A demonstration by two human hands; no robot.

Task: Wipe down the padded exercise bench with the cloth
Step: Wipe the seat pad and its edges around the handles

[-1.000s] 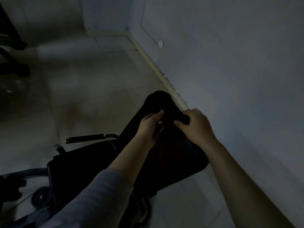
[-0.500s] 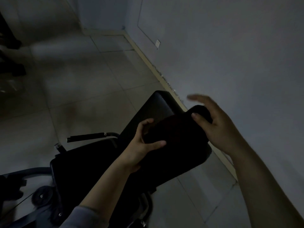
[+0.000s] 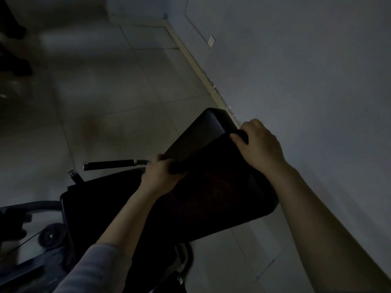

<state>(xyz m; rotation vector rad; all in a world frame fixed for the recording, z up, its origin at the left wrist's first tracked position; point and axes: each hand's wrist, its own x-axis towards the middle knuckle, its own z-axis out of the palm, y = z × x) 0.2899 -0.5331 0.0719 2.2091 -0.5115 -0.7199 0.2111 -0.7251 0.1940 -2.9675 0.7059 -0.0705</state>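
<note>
Two hands hold a dark cloth [image 3: 211, 182] spread over the bench [image 3: 196, 132]: left grip [image 3: 160, 176] clutches its near-left edge, right grip [image 3: 258, 142] pinches the far corner. In this gloom, I judge the cloth could bunch or slide off, leaving patches unwiped.

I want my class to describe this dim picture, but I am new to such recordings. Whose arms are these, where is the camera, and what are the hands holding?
No machine here: a person wears a camera on the head, looking down at their own arms. The long black shape is a padded exercise bench, beside a wall on a tiled floor. A dark cloth lies spread over the pad. The left hand grips its near-left corner; the right hand grips the far corner. Metal frame parts sit lower left.
</note>
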